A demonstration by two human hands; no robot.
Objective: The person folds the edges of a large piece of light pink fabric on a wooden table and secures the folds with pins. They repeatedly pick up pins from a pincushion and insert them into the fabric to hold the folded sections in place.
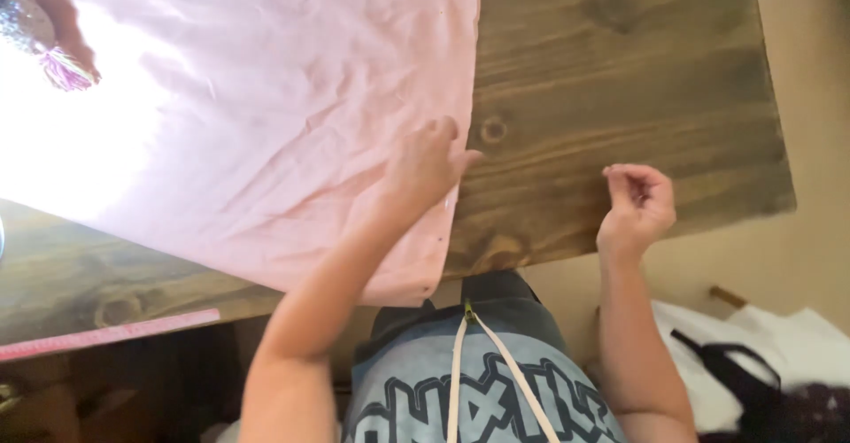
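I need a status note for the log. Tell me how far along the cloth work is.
Done: the pink cloth lies spread over the wooden table, though wrinkled. In hand: the left hand presses its right edge; the right hand hangs curled and empty above the table edge. Left: the creases remain, and the pink ruler lies untouched.

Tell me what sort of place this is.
Probably a home sewing or craft corner: pink fabric spread on a wooden table, a pink ruler at its edge, the left hand pressing the cloth.
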